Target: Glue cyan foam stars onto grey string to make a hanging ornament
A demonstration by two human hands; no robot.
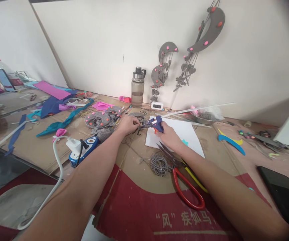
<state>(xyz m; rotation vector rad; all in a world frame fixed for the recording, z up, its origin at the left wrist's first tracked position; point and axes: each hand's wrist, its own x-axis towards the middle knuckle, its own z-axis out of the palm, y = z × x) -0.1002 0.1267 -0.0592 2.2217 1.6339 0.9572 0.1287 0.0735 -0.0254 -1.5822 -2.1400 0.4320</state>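
Observation:
My right hand (168, 134) grips a blue hot glue gun (158, 124), its nozzle pointing left toward my other hand. A long pale glue stick (199, 107) sticks out behind the gun. My left hand (129, 125) is closed, with fingertips pinched close to the nozzle; what lies between them is too small to make out. Just behind those fingers is a grey felt piece (138, 117). From there a grey cord runs to a coil of grey cord (158, 165). Large scissors (189, 190) with red handles lie partly under my right forearm.
Grey felt moons with pink dots (97, 118) lie left of a white paper sheet (193, 137). A water bottle (137, 88) and small clock (156, 105) stand by the wall. Moon hangings (168, 48) decorate it. A power strip (84, 150) and black phone (280, 187) flank the cardboard.

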